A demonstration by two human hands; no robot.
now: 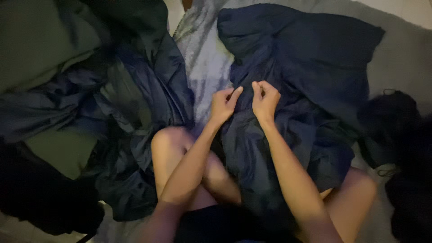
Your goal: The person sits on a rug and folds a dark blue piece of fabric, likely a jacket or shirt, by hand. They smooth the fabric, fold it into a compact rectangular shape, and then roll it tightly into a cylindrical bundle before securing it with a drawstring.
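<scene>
Head view, straight down, close.

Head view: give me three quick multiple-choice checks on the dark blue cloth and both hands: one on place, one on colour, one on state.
1. Where does the dark blue cloth in the hands lie?
A. Over the person's lap and the grey bedding
B. Hung on a wall hook
C. Folded in a box

2. What colour is it?
A. White
B. Dark blue
C. Red

3. How are the left hand and right hand?
A. Flat and open
B. Out of view
C. Fingers pinched on the cloth's edge, close together

Answers: 1 A, it spreads from the knees up over the bedding; 2 B, navy throughout; 3 C, both hands are curled and pinching side by side.
</scene>
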